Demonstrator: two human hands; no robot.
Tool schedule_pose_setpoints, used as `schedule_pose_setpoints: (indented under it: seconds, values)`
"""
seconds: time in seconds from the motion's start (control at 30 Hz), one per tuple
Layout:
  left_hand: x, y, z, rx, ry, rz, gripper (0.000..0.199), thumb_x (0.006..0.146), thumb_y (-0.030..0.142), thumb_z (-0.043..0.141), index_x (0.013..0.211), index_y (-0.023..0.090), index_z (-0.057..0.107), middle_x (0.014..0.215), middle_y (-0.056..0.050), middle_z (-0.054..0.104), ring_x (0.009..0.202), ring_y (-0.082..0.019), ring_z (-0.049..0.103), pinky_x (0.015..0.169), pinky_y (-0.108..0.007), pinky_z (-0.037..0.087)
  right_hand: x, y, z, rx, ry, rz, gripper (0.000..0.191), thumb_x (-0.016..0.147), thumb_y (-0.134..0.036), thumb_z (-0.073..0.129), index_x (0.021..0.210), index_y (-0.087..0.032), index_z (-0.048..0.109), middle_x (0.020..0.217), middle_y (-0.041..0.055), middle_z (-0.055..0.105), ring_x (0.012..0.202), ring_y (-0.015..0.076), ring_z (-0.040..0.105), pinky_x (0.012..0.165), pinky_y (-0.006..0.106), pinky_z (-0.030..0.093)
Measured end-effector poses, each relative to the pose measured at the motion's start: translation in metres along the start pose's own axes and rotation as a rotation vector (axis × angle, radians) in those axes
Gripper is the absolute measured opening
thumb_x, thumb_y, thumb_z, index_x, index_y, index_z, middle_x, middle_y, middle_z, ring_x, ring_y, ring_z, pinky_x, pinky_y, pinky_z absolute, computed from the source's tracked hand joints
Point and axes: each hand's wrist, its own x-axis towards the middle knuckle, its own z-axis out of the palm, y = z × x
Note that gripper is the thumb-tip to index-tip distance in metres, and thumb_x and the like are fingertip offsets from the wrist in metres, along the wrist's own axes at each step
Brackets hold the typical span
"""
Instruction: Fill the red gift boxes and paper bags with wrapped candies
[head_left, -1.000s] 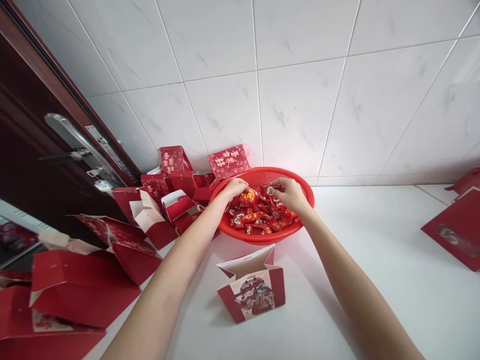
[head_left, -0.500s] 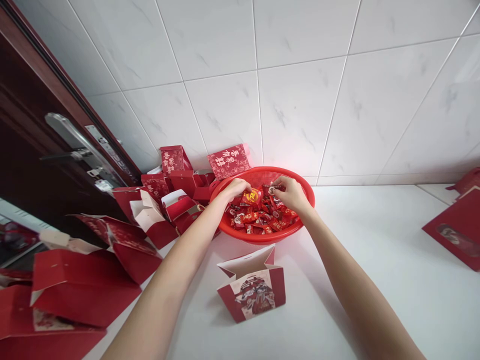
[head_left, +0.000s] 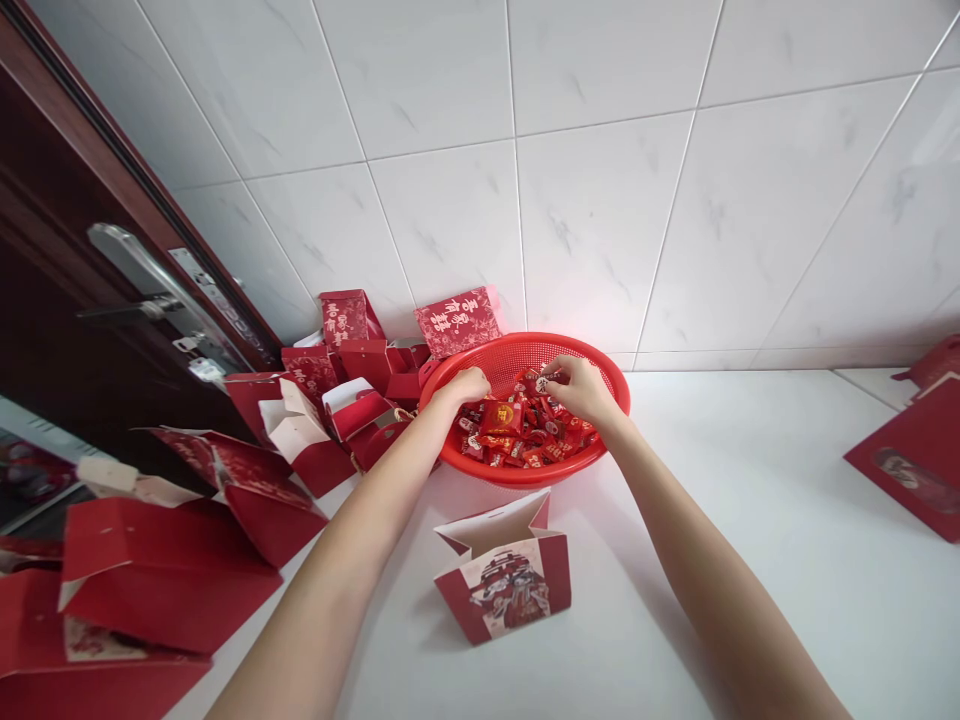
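Both my hands reach into a red plastic basket heaped with red-wrapped candies. On the left side of the heap my left hand is closed, its fingertips hidden down in the sweets. A larger square red candy packet lies just below those fingers. Over the right side, my right hand pinches a wrapped candy with a dark and white label. In front of the basket stands a red and cream paper gift box, its top open and a printed figure on its front.
Many red gift boxes crowd the left side, several with open tops. A patterned box leans against the tiled wall. Another red box stands at far right on the white tabletop. A dark door is at left.
The square red packet has left my left fingers and lies lower on the heap. My left hand has drawn slightly left and curled. My right hand stays nearly in place.
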Motion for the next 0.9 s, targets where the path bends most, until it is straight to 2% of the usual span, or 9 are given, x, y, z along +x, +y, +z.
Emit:
schedule_pose_setpoints:
  seconds: [0.07,0.23,0.33,0.4,0.5,0.57,0.7,0.8,0.9]
  values:
    - [0.000,-0.003,0.000,0.044,0.007,-0.023,0.026,0.058,0.007,0.068,0.045,0.021,0.051,0.048,-0.001,0.052,0.065,-0.023,0.060,0.061,-0.029,0.042,0.000,0.001,0.000,0.001,0.002,-0.012,0.012,0.072,-0.011,0.059,0.076,-0.021,0.063,0.069,-0.0016,0.070,0.067,0.0166,0.065,0.064,0.026,0.045]
    - [-0.003,-0.006,0.000,0.101,-0.040,-0.095,0.034,0.038,-0.009,0.070,0.043,0.020,0.054,0.045,-0.003,0.055,0.072,-0.035,0.067,0.067,-0.036,0.048,0.000,0.001,0.000,0.020,0.004,-0.017,0.012,0.071,-0.011,0.059,0.075,-0.021,0.063,0.067,-0.0019,0.069,0.065,0.0157,0.064,0.061,0.024,0.044]
    - [-0.003,-0.005,-0.001,0.099,-0.050,-0.111,0.036,0.034,-0.011,0.071,0.043,0.020,0.055,0.045,-0.003,0.056,0.073,-0.036,0.067,0.066,-0.036,0.049,-0.001,0.000,0.000,0.012,-0.003,-0.010,0.013,0.071,-0.011,0.059,0.074,-0.021,0.064,0.068,-0.0018,0.069,0.064,0.0154,0.063,0.061,0.024,0.044]
    - [-0.002,-0.005,-0.002,0.081,-0.061,-0.099,0.036,0.034,-0.010,0.072,0.043,0.020,0.055,0.047,-0.003,0.058,0.072,-0.032,0.067,0.065,-0.034,0.049,-0.001,-0.001,0.000,0.010,-0.002,0.001,0.013,0.071,-0.011,0.059,0.075,-0.021,0.065,0.068,-0.0017,0.069,0.064,0.0158,0.063,0.062,0.025,0.045]
    - [-0.002,-0.004,-0.004,0.009,-0.082,-0.047,0.030,0.037,-0.006,0.072,0.044,0.020,0.058,0.049,0.000,0.059,0.067,-0.025,0.065,0.063,-0.029,0.047,0.000,-0.001,0.001,0.028,-0.002,0.001,0.012,0.072,-0.011,0.060,0.076,-0.021,0.065,0.068,-0.0016,0.069,0.065,0.0157,0.064,0.063,0.026,0.045]
    - [-0.003,-0.001,-0.006,-0.074,-0.075,0.010,0.023,0.045,0.000,0.071,0.046,0.020,0.061,0.052,0.000,0.062,0.066,-0.022,0.063,0.063,-0.028,0.047,0.000,0.000,0.001,0.059,-0.001,-0.006,0.011,0.072,-0.011,0.060,0.075,-0.020,0.064,0.071,-0.0011,0.070,0.067,0.0156,0.065,0.064,0.026,0.047]
    - [-0.009,0.008,-0.011,-0.280,-0.008,0.153,0.011,0.062,0.011,0.071,0.067,0.020,0.072,0.076,-0.001,0.074,0.081,-0.019,0.067,0.075,-0.027,0.050,0.002,0.003,0.001,0.174,-0.013,0.010,0.011,0.073,-0.011,0.062,0.078,-0.020,0.065,0.071,-0.0007,0.070,0.068,0.0160,0.066,0.063,0.026,0.049]
    - [-0.013,0.015,-0.013,-0.441,-0.020,0.232,0.020,0.065,0.014,0.073,0.084,0.019,0.074,0.086,-0.002,0.075,0.088,-0.018,0.068,0.085,-0.029,0.051,0.003,0.005,0.001,0.240,-0.031,0.036,0.011,0.074,-0.011,0.064,0.080,-0.020,0.065,0.069,-0.0009,0.069,0.064,0.0157,0.066,0.060,0.026,0.050]
    - [-0.017,0.018,-0.014,-0.613,-0.088,0.270,0.024,0.063,0.012,0.075,0.086,0.017,0.072,0.083,-0.002,0.073,0.086,-0.018,0.068,0.089,-0.033,0.052,0.004,0.007,0.001,0.266,-0.023,0.048,0.011,0.074,-0.011,0.065,0.081,-0.020,0.064,0.070,-0.0003,0.070,0.066,0.0162,0.067,0.061,0.026,0.052]
